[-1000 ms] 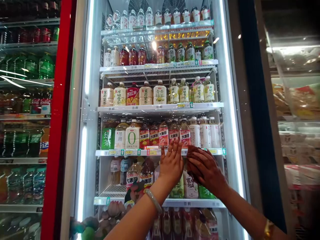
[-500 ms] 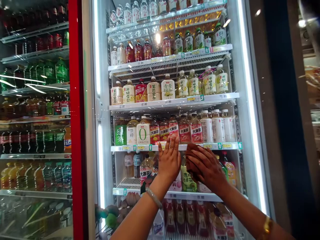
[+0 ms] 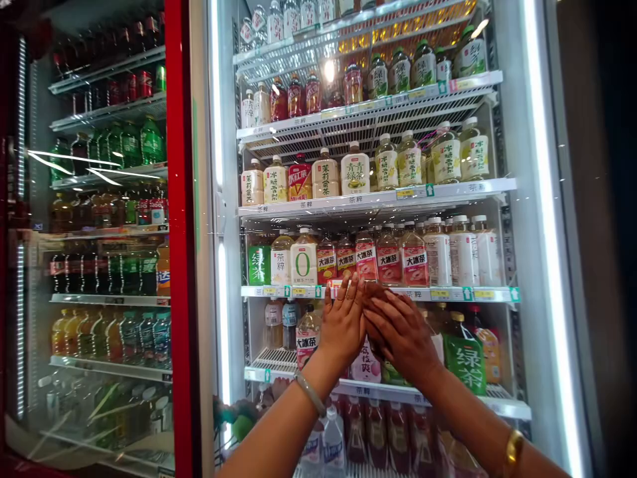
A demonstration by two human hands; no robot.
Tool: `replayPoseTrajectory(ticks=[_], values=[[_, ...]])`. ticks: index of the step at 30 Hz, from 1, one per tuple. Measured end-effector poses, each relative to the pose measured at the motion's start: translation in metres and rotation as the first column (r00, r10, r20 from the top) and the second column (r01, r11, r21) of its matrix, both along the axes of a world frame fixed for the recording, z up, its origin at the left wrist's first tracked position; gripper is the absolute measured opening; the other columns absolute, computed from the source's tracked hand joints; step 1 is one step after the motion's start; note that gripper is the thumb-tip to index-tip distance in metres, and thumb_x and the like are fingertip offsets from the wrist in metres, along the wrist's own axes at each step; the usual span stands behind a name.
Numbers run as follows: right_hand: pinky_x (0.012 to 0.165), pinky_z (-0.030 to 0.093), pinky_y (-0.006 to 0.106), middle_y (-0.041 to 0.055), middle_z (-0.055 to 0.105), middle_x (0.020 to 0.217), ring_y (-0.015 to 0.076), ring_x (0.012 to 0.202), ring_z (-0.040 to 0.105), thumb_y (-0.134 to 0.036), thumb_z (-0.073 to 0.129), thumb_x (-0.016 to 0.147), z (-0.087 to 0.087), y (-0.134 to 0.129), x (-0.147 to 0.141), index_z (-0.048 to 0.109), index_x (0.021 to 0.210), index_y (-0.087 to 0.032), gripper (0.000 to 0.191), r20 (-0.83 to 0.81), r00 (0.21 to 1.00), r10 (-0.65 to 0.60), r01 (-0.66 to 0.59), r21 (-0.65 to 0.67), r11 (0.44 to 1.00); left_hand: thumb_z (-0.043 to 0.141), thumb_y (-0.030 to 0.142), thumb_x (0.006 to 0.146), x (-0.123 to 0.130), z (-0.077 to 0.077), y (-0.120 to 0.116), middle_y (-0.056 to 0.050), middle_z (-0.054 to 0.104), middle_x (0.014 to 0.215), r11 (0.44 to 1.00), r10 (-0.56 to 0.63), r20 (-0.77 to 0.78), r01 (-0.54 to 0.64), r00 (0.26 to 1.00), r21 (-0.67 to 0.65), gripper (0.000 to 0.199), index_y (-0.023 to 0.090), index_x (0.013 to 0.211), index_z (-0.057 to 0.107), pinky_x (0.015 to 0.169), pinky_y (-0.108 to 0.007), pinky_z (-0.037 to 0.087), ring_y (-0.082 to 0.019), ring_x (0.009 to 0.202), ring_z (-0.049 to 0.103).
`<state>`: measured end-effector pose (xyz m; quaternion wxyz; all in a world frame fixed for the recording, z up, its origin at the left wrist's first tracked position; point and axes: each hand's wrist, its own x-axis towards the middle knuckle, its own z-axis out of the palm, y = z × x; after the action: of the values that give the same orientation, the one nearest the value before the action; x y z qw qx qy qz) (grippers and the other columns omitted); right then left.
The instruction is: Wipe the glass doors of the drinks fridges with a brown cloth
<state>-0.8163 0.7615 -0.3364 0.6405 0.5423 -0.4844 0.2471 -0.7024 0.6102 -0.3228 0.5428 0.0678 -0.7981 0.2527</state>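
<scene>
My left hand (image 3: 343, 318) lies flat on the glass door of a lit drinks fridge, fingers stretched upward and close together. A grey bangle is on its wrist. Beside it, my right hand (image 3: 401, 332) presses a dark brown cloth (image 3: 369, 292) to the glass, and most of the cloth is hidden under the fingers. The two hands meet or nearly meet at the fingertips. Through the glass, behind them, stand red-labelled tea bottles (image 3: 365, 255) on a white shelf (image 3: 468, 294). A green-labelled bottle (image 3: 465, 355) shows right of my right hand.
To the left, a red door frame (image 3: 179, 232) borders a second fridge with soda bottles (image 3: 132, 143). Bright light strips (image 3: 550, 232) run up both sides of the lit fridge. Reflections cross the glass, and a green round shape (image 3: 242, 427) shows low at left.
My right hand has moved left with the cloth, up against my left hand. My left hand stays flat on the glass. The view has shifted, so the fridges appear further right.
</scene>
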Motion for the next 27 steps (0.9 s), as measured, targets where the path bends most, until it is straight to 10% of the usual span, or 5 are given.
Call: replayPoseTrajectory(ticks=[4,11,17,27], values=[[0.133,0.032,0.050,0.0037,0.067,0.140,0.0252,0.144,0.050,-0.024,0.067,0.092,-0.010,0.020,-0.019,0.063,0.137,-0.027,0.045,-0.050,0.998,-0.042,0.044,0.050,0.998,0.046,0.029,0.105,0.004,-0.007,-0.003,-0.005,0.031,0.172,1.000,-0.008,-0.006,0.008,1.000,-0.012,0.072,0.019,0.169,0.014,0.138,-0.049,0.001,-0.020,0.165,0.016],[0.126,0.040,0.057,0.0079,0.061,0.142,0.0312,0.144,0.048,-0.023,0.069,0.087,0.035,-0.020,0.009,0.063,0.133,-0.027,0.047,0.241,0.969,0.056,-0.015,-0.172,0.985,0.048,0.027,0.102,-0.004,-0.012,-0.001,-0.010,0.033,0.172,0.999,-0.010,-0.023,0.010,1.000,0.035,0.065,0.014,0.164,0.034,0.137,-0.054,0.000,-0.024,0.165,0.016],[0.134,0.029,0.051,0.0068,0.063,0.141,0.0257,0.149,0.043,-0.019,0.066,0.091,-0.002,-0.020,0.017,0.063,0.135,-0.025,0.044,0.075,0.994,0.074,-0.073,-0.026,0.997,0.043,0.016,0.099,0.016,-0.022,-0.012,-0.014,0.037,0.170,0.983,-0.142,-0.056,0.148,0.988,0.106,0.073,0.012,0.168,0.020,0.136,-0.057,0.012,-0.025,0.164,0.018],[0.133,0.026,0.059,0.0054,0.058,0.148,0.0236,0.152,0.040,-0.026,0.050,0.101,0.018,-0.070,0.046,0.047,0.151,-0.035,0.051,0.390,0.884,0.257,-0.175,-0.234,0.956,0.017,0.051,0.110,0.022,-0.011,0.019,-0.004,0.012,0.179,0.668,-0.648,-0.183,0.668,0.739,0.328,0.065,0.030,0.170,0.008,0.137,-0.046,0.018,-0.021,0.165,0.007]])
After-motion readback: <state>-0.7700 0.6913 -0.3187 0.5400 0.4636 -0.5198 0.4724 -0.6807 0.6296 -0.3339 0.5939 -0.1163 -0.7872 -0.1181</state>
